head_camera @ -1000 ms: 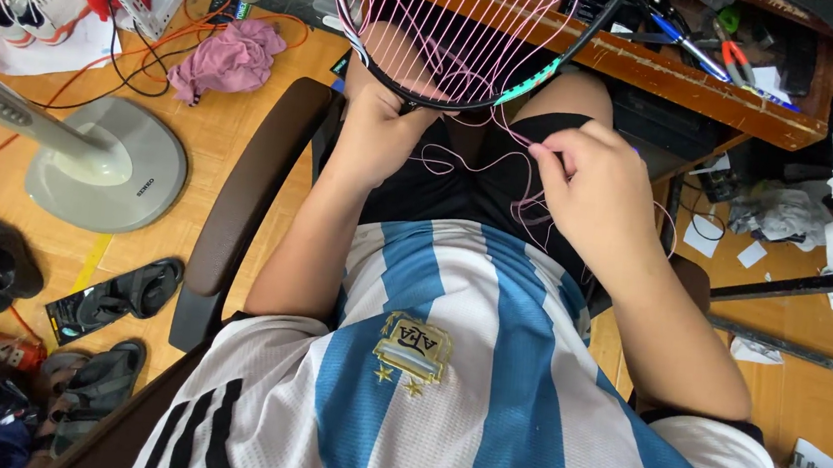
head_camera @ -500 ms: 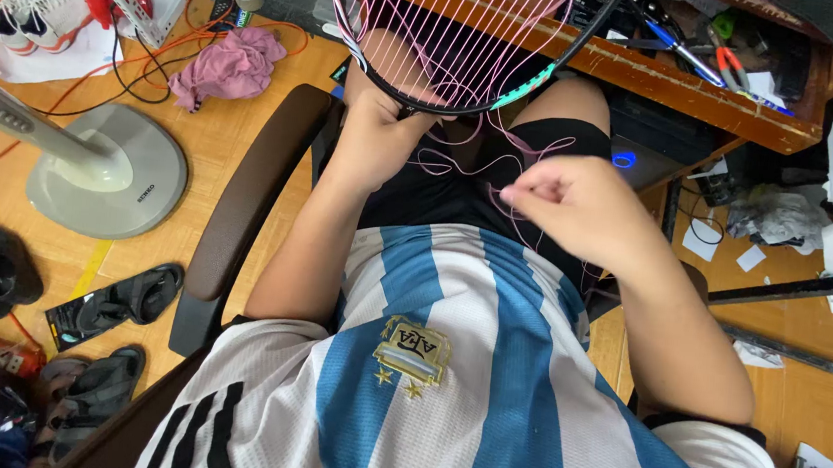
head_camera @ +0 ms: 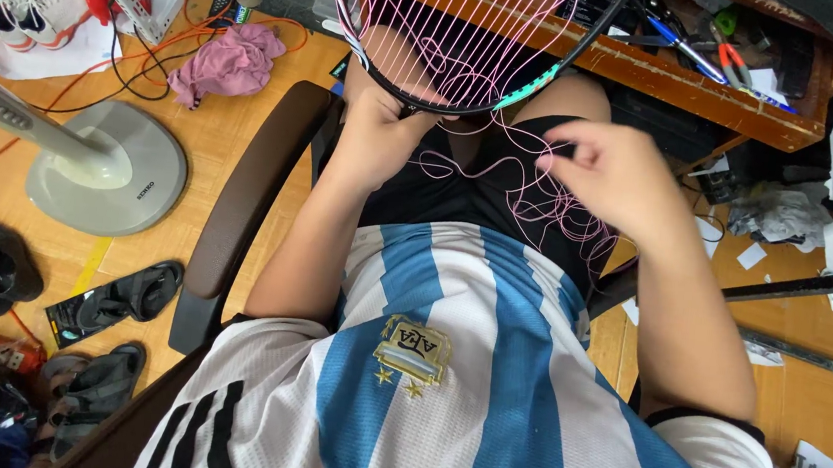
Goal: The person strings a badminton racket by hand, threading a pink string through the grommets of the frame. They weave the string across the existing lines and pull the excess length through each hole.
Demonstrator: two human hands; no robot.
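Gripping: the left hand (head_camera: 380, 131) is clamped around the lower rim of the racket head (head_camera: 454, 37), fingers curled tight on the dark frame, right above the lap.
Pinching: the right hand (head_camera: 608, 170) has its fingertips pressed together on the loose pink string (head_camera: 503, 166), held out to the side of the frame and a little below it.
String: pink loops spill off the racket's bottom edge and tangle across the black shorts (head_camera: 461, 188), with more coils trailing beneath the right hand.
Racket: the head is partly strung, its pink lines fanning up toward the wooden desk (head_camera: 671, 81), and the frame shows a teal patch on its lower right edge.
Seat: a dark chair armrest (head_camera: 243, 209) curves along beside the left forearm.
Floor, left side: a grey fan base (head_camera: 115, 173), a crumpled pink cloth (head_camera: 231, 62) and black sandals (head_camera: 115, 298) are all well apart from the hands.
Desk: pens and red-handled pliers (head_camera: 731, 59) lie near the edge.
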